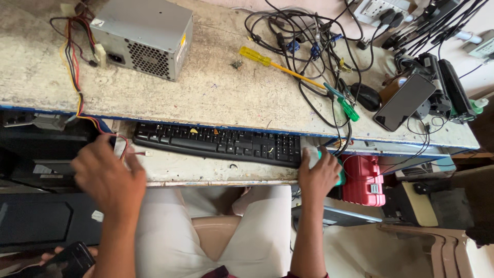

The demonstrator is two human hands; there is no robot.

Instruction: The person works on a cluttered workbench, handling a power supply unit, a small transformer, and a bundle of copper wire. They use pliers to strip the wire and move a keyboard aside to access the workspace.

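Note:
I sit at a worn workbench with a pull-out shelf [206,172] holding a black keyboard [218,143]. My left hand [109,177] hovers over the shelf's left end, fingers curled, next to a bundle of coloured wires [77,90] and a small white connector [148,153]; whether it grips anything is hidden. At the keyboard's right end my right hand [319,177] closes on a green and white object [315,156]. The wires lead up to a grey power supply box [141,36] on the bench top.
On the bench top lie a yellow screwdriver [272,64], a green-handled screwdriver [343,104], tangled black cables [309,36], a black mouse [366,96] and a dark phone [404,102]. A red box [363,180] sits below right. Another person's hand holds a phone [67,261] at bottom left.

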